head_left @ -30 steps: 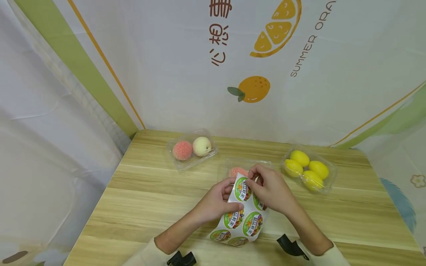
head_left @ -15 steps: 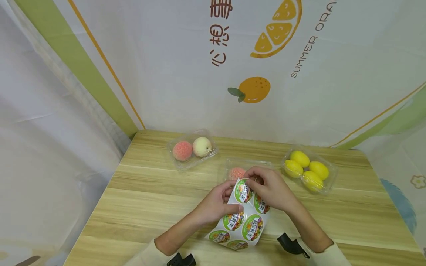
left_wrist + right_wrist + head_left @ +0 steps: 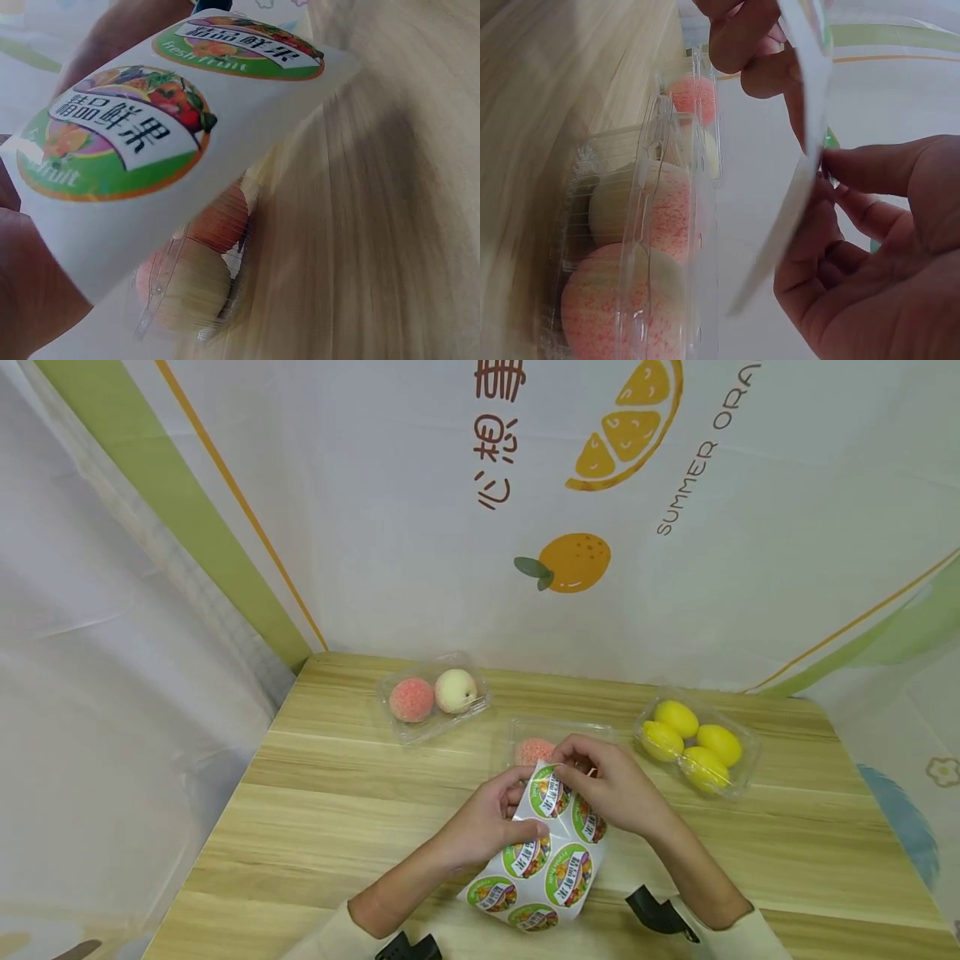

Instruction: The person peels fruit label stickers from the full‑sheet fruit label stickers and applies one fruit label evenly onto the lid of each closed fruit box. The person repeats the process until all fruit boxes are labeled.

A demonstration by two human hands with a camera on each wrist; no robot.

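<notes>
Between the two hands is a white sheet of round stickers [image 3: 558, 835], green-edged with printed fruit, tilted above the table. The left hand [image 3: 483, 818] grips its left edge, thumb on the front and fingers behind. At the sheet's upper right, the right hand [image 3: 611, 785] pinches a sticker's edge between thumb and index finger; the right wrist view shows this pinch from the side, with a bit of green at the fingertips [image 3: 829, 161]. Just behind the hands, a clear plastic box [image 3: 562, 724] with peaches [image 3: 630, 300] is partly hidden by the sheet and right hand.
A second clear box [image 3: 405, 735] with a pink and a pale peach stands at the back left of the wooden table [image 3: 315, 827]. Another clear box [image 3: 746, 768], holding several lemons [image 3: 705, 767], is at the right. A printed curtain [image 3: 390, 527] hangs behind the table.
The sticker sheet has dipped slightly toward the person, its lower edge now nearer the front. The right hand has shifted only a little; both hands keep their hold. The boxes have not moved.
</notes>
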